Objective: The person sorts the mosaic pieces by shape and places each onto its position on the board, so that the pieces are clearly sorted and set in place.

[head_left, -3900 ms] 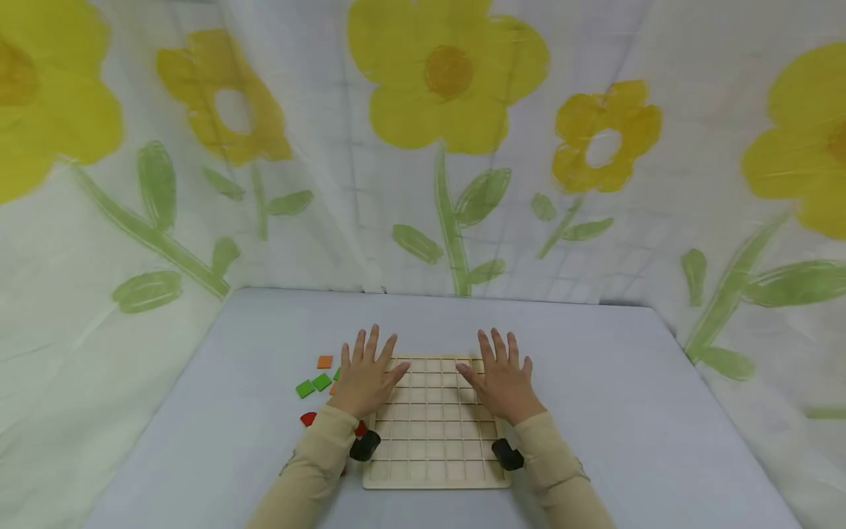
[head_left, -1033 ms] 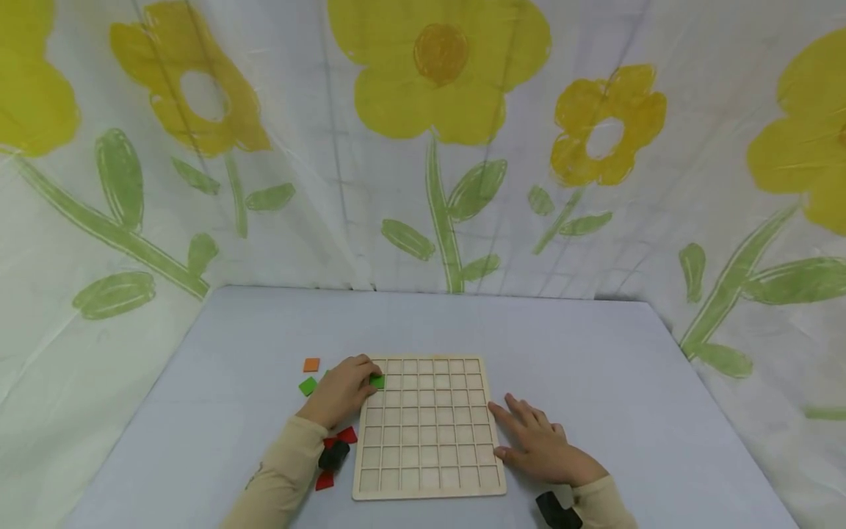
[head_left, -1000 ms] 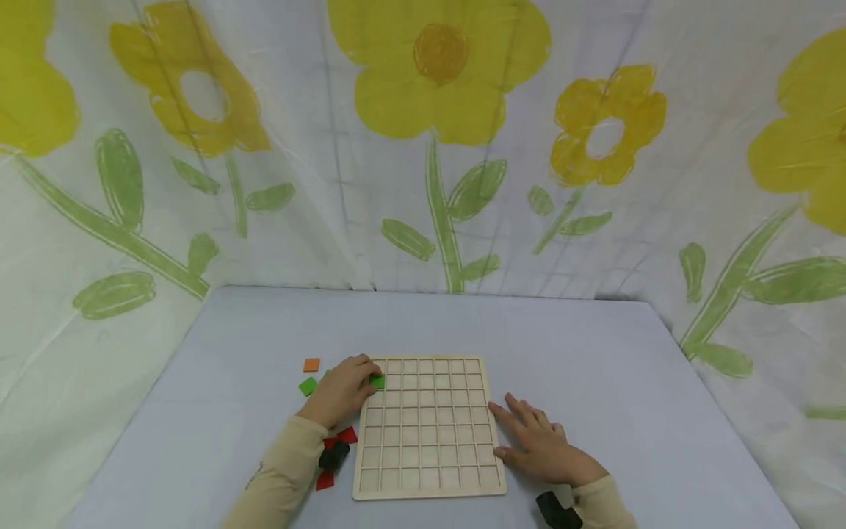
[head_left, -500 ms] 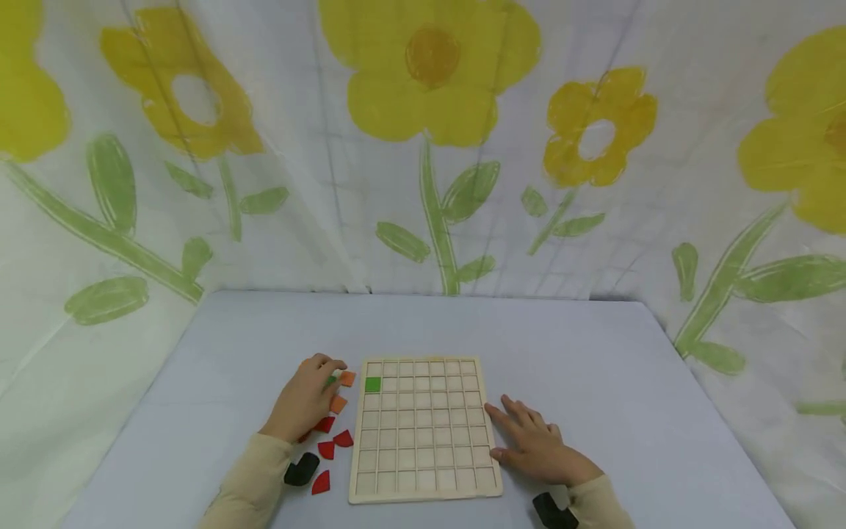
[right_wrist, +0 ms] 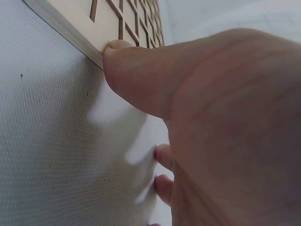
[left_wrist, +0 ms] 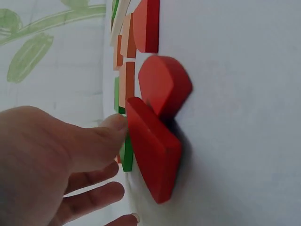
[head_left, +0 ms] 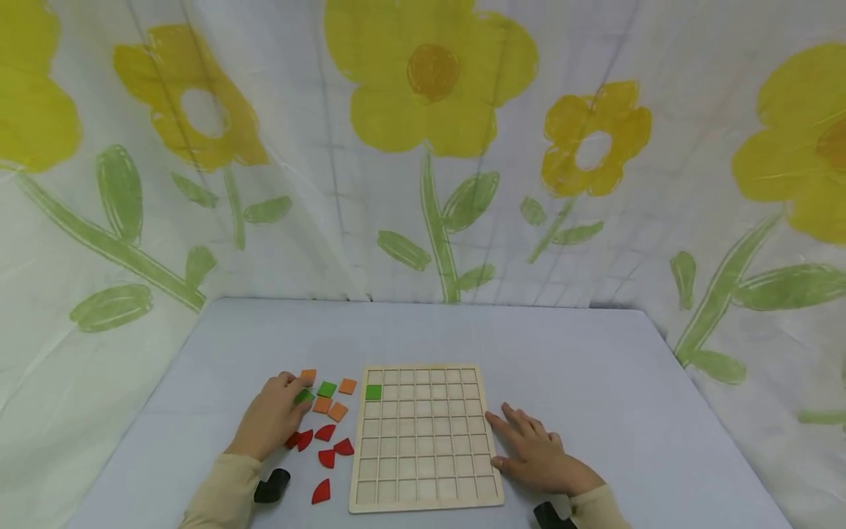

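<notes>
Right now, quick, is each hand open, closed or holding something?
Left hand: at a green tile; whether gripping it cannot be told.
Right hand: open, touching the grid board.

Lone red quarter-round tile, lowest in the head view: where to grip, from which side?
Red quarter-round tile: probably pinch from above, one fingertip mid-curve, the other at the opposite square corner. It lies flat, apart from the other pieces, so both spots look free; its straight edges meet at a corner, giving no parallel pair.

Head view: from above, forward and down; wrist views: low, close; left shares red pieces [left_wrist: 153,150] with head, right the grid board [head_left: 426,427].
</notes>
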A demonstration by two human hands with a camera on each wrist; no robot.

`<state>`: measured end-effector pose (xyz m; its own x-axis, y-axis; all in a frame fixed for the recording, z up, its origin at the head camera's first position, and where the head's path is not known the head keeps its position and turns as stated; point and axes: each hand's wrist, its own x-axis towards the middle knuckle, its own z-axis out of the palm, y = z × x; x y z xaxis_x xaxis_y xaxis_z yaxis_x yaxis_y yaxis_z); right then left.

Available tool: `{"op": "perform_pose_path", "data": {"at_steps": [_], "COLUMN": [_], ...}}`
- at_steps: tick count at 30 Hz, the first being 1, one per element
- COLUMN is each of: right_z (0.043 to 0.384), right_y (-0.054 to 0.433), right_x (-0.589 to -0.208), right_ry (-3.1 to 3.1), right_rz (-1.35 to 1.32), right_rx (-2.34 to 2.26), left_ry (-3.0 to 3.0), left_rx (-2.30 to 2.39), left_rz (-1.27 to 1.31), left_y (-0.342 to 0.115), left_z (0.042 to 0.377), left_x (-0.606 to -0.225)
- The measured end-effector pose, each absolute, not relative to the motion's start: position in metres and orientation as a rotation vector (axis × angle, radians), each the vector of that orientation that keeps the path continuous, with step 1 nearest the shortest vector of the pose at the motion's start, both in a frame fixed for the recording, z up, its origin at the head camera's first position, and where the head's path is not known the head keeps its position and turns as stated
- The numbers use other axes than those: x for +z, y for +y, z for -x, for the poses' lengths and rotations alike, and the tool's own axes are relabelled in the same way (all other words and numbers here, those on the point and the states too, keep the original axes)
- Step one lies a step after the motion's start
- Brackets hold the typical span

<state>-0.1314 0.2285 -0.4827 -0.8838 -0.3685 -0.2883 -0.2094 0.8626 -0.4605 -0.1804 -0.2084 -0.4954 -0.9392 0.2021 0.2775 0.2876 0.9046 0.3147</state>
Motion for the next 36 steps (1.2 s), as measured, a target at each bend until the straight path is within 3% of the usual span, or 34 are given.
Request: {"op": "perform_pose_path", "data": {"at_steps": [19, 36], "right_z": [0.131, 0.131], "right_y": [0.228, 0.231], "right_x": [-0.483, -0.489], "right_ry": [2.701, 2.67], "right_rz": [0.438, 0.458], "right_rx": [-0.59, -0.628], "left_ry": [-2.847, -2.749], "left_rx": [-0.74, -0.928], "left_rz": [0.325, 0.663], "left_y": [-0.217, -0.141], "left_z": [0.181, 0.205], "left_x": [-0.491, -0.483]}}
